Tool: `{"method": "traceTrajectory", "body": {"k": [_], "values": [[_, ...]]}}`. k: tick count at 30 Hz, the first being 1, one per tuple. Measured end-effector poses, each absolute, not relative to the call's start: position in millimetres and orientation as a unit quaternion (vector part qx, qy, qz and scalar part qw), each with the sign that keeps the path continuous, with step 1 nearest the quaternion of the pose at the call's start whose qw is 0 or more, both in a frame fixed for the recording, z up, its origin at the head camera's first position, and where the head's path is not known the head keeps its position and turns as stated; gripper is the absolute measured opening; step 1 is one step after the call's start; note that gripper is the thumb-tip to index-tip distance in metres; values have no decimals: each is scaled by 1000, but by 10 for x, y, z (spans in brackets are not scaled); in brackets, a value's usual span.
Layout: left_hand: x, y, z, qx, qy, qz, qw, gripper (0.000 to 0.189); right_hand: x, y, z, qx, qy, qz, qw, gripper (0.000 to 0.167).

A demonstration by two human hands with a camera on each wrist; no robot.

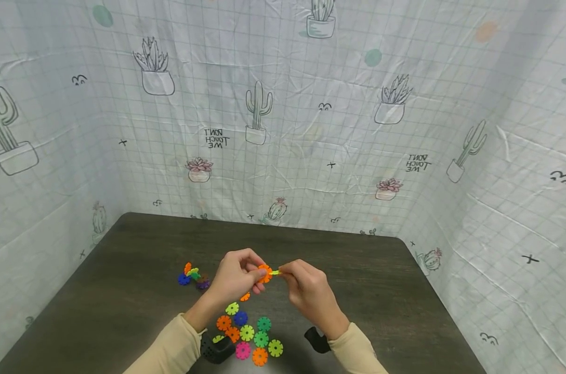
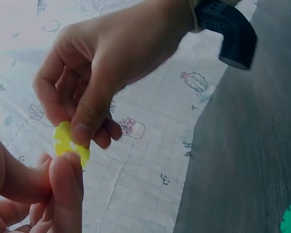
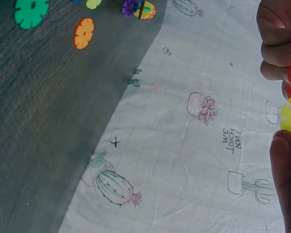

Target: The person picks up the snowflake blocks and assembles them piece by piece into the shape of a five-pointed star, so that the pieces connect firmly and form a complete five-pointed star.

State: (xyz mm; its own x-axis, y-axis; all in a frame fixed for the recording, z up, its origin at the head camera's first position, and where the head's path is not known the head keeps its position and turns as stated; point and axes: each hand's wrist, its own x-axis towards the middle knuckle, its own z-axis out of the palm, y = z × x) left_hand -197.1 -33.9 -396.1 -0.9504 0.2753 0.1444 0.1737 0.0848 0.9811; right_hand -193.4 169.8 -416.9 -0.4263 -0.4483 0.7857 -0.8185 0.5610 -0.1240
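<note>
Both hands up in front of me, off the dark table, meeting at about its middle. My left forearm slants in from lower left, my right from lower right; both pale sleeves end above the wrists.

Left hand: thumb laid on the near face of an orange notched disc, index finger arched over it from behind. Grip is a thumb-and-finger pinch; the disc's face is turned toward me.

Right hand: knuckles uppermost, wrist bent in toward the left. Thumb and index pinch a yellow notched disc, its edge toward me in the head view. Remaining fingers curl loosely below the pinch, clear of the disc.

Position of discs: between my two hands, the yellow meeting the right rim of the orange. Cannot tell how far the notches engage; fingertips hide part of the join.

Surroundings: loose discs in mixed colours lie on the table below and between my forearms. A joined cluster sits left of my left hand. A black wrist mount is worn at the left cuff.
</note>
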Motion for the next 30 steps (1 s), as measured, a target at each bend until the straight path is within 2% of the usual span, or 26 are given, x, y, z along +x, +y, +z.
{"method": "traceTrajectory", "body": {"k": [11,24,30], "values": [[-1941,-323,-3967,118,746,654,28,4,-1942,1612,-4206,391,-805,257,363,26],[-1982,-419,-3987,183,723,664,51,13,-1992,1652,-4163,396,-803,281,346,29],[-2016,-454,-3977,177,713,677,39,19,-2011,1661,-4240,365,-810,326,323,44]]}}
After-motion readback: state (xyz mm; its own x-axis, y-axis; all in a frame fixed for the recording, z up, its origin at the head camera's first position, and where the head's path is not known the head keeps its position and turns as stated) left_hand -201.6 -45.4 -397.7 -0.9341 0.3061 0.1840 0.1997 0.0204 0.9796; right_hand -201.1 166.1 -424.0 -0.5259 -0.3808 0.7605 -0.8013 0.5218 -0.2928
